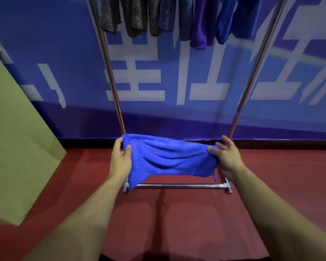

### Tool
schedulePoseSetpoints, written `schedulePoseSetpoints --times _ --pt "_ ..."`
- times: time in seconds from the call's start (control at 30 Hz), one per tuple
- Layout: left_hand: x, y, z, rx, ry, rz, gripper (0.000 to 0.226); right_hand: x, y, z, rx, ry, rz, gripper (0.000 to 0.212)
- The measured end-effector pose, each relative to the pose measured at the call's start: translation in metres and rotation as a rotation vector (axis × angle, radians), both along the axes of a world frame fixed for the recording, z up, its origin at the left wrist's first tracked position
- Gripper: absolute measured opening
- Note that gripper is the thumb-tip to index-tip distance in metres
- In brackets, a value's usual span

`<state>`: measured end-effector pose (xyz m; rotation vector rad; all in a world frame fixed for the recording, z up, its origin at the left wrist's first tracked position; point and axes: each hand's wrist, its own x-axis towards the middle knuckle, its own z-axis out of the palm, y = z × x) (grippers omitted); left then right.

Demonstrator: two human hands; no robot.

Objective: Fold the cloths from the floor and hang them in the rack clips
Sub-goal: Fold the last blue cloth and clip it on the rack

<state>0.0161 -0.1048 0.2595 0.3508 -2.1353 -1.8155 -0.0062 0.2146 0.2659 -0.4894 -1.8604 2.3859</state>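
Note:
A bright blue cloth (169, 157) is stretched out flat in the air between both hands, above the red floor and in front of the rack's base. My left hand (120, 157) pinches its left edge, thumb on top. My right hand (227, 157) grips its right edge, with some fingers spread. The lower left corner of the cloth droops toward the bottom bar. The metal rack (111, 76) rises behind it on two slanted poles. At the top, several cloths (198, 21) in grey, brown, purple and blue hang side by side from the rack.
The rack's chrome bottom bar (177, 185) lies on the red floor (177, 223) just beyond my forearms. A tan cardboard board (17, 147) leans at the left. A blue wall banner (177, 81) with white characters stands behind the rack.

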Motion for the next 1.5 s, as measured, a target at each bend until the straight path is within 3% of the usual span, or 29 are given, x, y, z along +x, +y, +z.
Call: schedulePoseSetpoints --times 0.1,0.17,0.3,0.5,0.6,0.63,0.73,0.87,0.97,1.17,1.3,1.4,1.5 --pt "-0.001 -0.001 0.002 0.045 -0.032 -0.014 0.039 0.003 0.001 0.004 -0.173 -0.123 0.148 0.030" --pt "-0.001 -0.002 0.003 0.054 -0.030 -0.032 0.048 0.010 0.003 0.009 -0.304 -0.233 0.313 0.014" --pt "0.000 0.001 0.010 0.082 0.011 -0.024 0.053 0.021 0.003 0.015 -0.412 -0.370 0.519 0.020" --pt "-0.002 0.002 0.015 0.150 0.078 -0.005 0.057 0.025 -0.002 0.006 -0.431 -0.412 0.505 0.018" --pt "-0.004 -0.001 0.012 0.170 0.064 0.011 0.059 0.023 -0.003 -0.004 -0.477 -0.422 0.569 0.058" --pt "-0.005 -0.002 0.011 0.178 0.052 0.012 0.059 0.021 -0.003 -0.006 -0.463 -0.427 0.582 0.060" --pt "-0.005 -0.003 0.006 0.204 0.014 -0.006 0.057 0.020 -0.006 -0.005 -0.361 -0.458 0.588 0.034" --pt "-0.002 -0.001 0.002 0.202 -0.023 -0.050 0.054 0.019 -0.008 -0.002 -0.274 -0.458 0.523 0.025" --pt "-0.006 -0.001 -0.003 0.353 -0.095 -0.011 0.044 0.016 -0.006 -0.004 -0.272 -0.446 0.389 0.021" --pt "-0.004 -0.011 -0.006 0.657 -0.251 -0.169 0.026 0.013 0.002 -0.009 -0.360 -0.351 0.314 0.018" --pt "-0.003 -0.010 -0.005 0.558 -0.220 -0.138 0.030 0.011 0.009 -0.012 -0.260 -0.236 0.302 0.035" --pt "-0.006 -0.011 -0.009 0.387 -0.162 -0.084 0.025 0.011 0.011 -0.011 -0.208 -0.248 0.216 0.019" --pt "-0.006 -0.009 -0.014 0.356 -0.219 -0.137 0.015 0.009 0.011 -0.014 -0.194 -0.258 0.181 0.008"
